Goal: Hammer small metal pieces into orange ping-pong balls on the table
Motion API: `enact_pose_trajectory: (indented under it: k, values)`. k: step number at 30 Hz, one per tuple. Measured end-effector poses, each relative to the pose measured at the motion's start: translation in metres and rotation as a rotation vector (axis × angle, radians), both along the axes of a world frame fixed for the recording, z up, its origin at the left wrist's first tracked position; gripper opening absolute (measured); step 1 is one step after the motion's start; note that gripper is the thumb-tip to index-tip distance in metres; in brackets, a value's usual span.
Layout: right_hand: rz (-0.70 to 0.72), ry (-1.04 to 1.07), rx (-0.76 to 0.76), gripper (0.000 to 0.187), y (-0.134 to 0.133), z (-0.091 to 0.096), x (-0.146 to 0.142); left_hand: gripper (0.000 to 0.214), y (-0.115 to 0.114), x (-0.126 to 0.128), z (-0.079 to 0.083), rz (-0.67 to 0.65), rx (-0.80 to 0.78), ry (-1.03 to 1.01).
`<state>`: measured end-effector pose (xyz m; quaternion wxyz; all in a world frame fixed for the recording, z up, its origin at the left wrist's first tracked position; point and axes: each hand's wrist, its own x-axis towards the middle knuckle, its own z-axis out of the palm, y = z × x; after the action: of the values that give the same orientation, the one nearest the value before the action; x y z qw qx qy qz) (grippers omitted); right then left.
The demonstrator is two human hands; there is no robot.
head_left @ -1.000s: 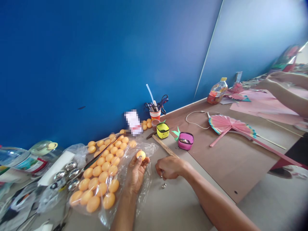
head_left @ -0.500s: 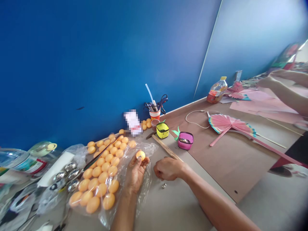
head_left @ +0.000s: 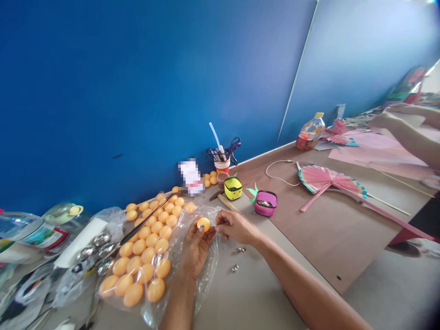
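An orange ping-pong ball [head_left: 203,224] sits in the fingers of my left hand [head_left: 195,250], with a small dark spot or bit low on it near my thumb. Close on its right, my right hand [head_left: 237,227] is closed in a pinch; what its fingertips hold is too small to name. Small shiny metal pieces [head_left: 235,268] lie on the table below my right hand. Left of my hands, a clear plastic bag [head_left: 202,284] with several orange balls [head_left: 147,255] is spread out. A wooden-handled hammer [head_left: 233,206] lies behind my right hand.
A yellow box [head_left: 233,188] and a purple box [head_left: 266,203] stand beyond my hands. Behind are a cup of tools [head_left: 222,165] and a bottle [head_left: 310,132]. A pink paper fan [head_left: 326,178] lies right, near another person's arm [head_left: 409,133]. Shiny metal balls [head_left: 103,250] are left.
My right hand has moved up and left toward the ball, its fingers now in a pinch. More of the metal pieces on the table is uncovered. My left hand still holds the ball.
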<state>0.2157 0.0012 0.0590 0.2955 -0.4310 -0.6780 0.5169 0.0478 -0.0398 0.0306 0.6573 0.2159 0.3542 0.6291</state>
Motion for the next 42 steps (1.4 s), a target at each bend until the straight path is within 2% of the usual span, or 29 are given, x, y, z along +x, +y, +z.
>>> enact_pose_trajectory:
  k: [6,9,11,15,22,42]
  values:
    - [-0.010,0.326,-0.174,0.018,0.003,-0.005,-0.005,0.041,0.000,0.000,0.000,-0.003,0.003,0.008]
    - [0.023,0.425,-0.202,0.023,0.001,-0.002,-0.008,0.041,0.000,0.000,0.000,-0.014,0.014,0.018]
    - [-0.010,0.462,-0.202,0.022,-0.001,-0.002,-0.010,0.043,-0.001,0.001,0.001,-0.022,0.023,0.029]
    - [-0.067,0.448,-0.185,0.016,-0.002,-0.007,-0.016,0.044,-0.002,0.003,0.002,-0.030,0.032,0.042]
    - [-0.103,0.435,-0.157,0.017,-0.002,-0.016,-0.023,0.046,-0.002,0.003,0.001,-0.020,0.022,0.080]
    - [-0.099,0.317,-0.143,0.008,-0.002,-0.016,-0.024,0.041,-0.002,0.002,-0.008,0.041,0.043,0.169]
